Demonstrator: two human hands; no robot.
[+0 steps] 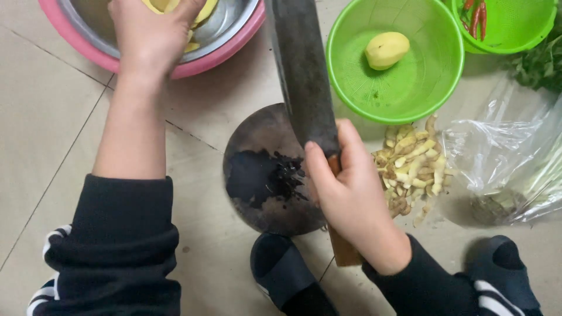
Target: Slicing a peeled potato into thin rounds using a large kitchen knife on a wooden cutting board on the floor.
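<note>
From the head camera, the right hand [351, 196] was clamped around the wooden handle of a broad dark cleaver [301, 76], whose blade rose up and away over a round, worn chopping block [257, 146] set on the floor, its top stained dark and wet with a few black scraps. The left hand [153, 32] reached to the far left into a steel basin with a pink rim [225, 50], its fingers curled down on pale yellow potato pieces [202, 11] lying there; whether they truly gripped a piece could not be told. To do this well, I would judge that the cleaver wanted to stay lifted and still, edge turned from the reaching arm, while the other hand worked in the basin, and that the block should stay flat between the feet. To the far right of the blade stood a green plastic colander [445, 64] holding one peeled potato [386, 50]; a second green basket [527, 35] at the far right corner held red chillies [475, 17]. Near the colander lay a heap of pale peelings [413, 167], beside a crumpled clear plastic bag [503, 158]. The surface was a beige tiled floor [47, 117] with thin grout lines, and dark slippers [281, 269] showed at the near edge.
</note>
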